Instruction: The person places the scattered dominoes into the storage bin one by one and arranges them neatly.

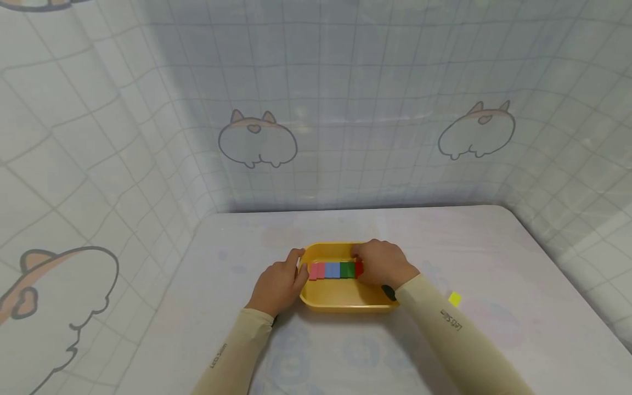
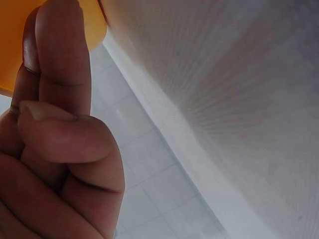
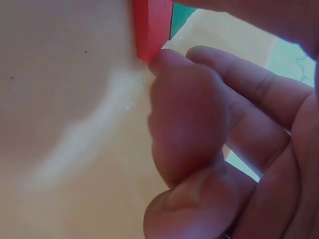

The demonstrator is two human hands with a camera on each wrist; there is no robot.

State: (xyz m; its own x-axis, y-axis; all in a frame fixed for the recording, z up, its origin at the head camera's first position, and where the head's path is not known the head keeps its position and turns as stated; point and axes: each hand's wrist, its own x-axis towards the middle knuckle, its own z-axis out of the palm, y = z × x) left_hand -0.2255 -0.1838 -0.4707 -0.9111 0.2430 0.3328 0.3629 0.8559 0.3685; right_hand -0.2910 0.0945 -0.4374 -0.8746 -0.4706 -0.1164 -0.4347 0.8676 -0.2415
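Observation:
A shallow yellow tray [image 1: 345, 302] holds a row of small flat blocks: pink blocks [image 1: 317, 271] at the left, then blue blocks [image 1: 332, 270], green blocks [image 1: 348, 270] and a red block [image 1: 359, 268] at the right end. My left hand [image 1: 277, 282] grips the tray's left rim; the left wrist view has its fingers [image 2: 62, 55] against the yellow side. Reaching in from the right, my right hand [image 1: 385, 263] holds the red block at the row's end. In the right wrist view a fingertip touches that block's end, and the hand partly hides it in the head view.
On the white table [image 1: 222, 247], a yellow block [image 1: 455, 299] lies right of the tray, beside the right sleeve. Grid-patterned curtains [image 1: 355, 109] with cartoon animals surround the table at the back and sides.

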